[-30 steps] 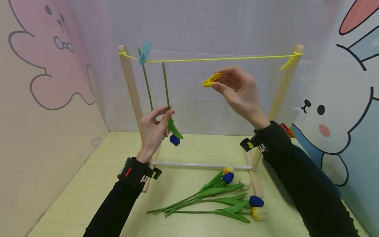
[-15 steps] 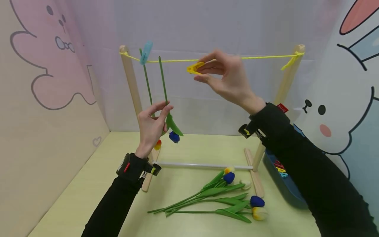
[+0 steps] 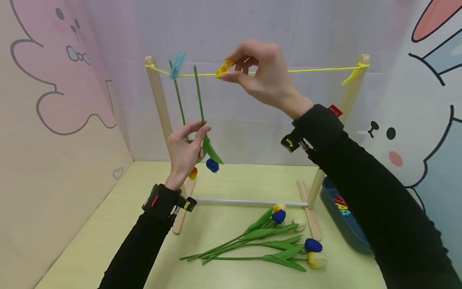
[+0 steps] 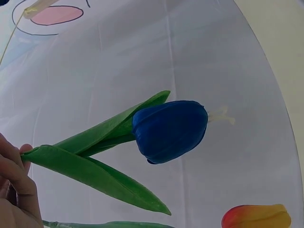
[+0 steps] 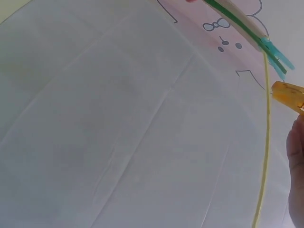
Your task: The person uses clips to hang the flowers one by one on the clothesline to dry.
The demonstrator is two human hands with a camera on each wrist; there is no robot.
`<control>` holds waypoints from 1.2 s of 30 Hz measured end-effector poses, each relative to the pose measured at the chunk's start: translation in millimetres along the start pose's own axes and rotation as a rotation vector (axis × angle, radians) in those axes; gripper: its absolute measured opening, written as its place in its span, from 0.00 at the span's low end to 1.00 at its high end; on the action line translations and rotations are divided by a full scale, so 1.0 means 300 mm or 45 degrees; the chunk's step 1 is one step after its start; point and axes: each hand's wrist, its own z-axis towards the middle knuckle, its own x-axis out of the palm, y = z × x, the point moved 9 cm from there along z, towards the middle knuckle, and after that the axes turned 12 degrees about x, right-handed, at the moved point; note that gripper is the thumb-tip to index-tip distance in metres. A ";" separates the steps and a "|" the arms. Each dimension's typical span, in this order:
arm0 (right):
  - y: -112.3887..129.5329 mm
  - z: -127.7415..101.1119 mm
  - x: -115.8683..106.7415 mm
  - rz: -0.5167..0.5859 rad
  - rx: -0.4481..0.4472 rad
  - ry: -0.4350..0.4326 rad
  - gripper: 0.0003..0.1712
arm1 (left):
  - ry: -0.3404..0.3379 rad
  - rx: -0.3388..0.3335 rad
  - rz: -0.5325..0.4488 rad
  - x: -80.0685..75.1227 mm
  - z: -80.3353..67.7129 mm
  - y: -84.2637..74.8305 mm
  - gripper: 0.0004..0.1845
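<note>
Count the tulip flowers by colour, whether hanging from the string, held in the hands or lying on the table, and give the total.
Blue tulips: 3
Red-and-yellow tulip: 1
Pale yellow or white tulips: 3
Total: 7

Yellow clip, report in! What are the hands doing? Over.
Right hand pinches yellow clip at the string. Left hand holds blue tulip upside down, stem up. Nothing in the way.
</note>
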 end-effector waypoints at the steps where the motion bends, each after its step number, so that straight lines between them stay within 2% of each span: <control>1: 0.005 0.007 0.003 -0.023 -0.010 -0.004 0.14 | 0.000 0.000 0.005 0.000 0.001 0.000 0.12; 7: 0.015 0.048 0.014 -0.094 0.004 -0.040 0.13 | 0.000 -0.010 0.020 0.001 0.007 0.002 0.13; 11: 0.002 0.072 0.019 -0.107 0.081 -0.044 0.13 | 0.000 -0.023 0.023 0.001 0.008 0.007 0.14; 18: -0.024 0.102 0.013 -0.048 0.224 -0.075 0.11 | 0.000 -0.034 0.032 0.002 0.015 0.006 0.13; 23: -0.035 0.125 0.040 -0.041 0.335 -0.022 0.12 | 0.000 -0.045 0.041 0.002 0.017 0.005 0.13; 30: -0.045 0.145 0.082 0.008 0.424 0.033 0.11 | -0.011 -0.048 0.021 0.003 0.017 0.010 0.13; 36: -0.061 0.144 0.088 0.020 0.463 0.034 0.12 | -0.020 -0.061 -0.010 0.008 0.014 0.012 0.13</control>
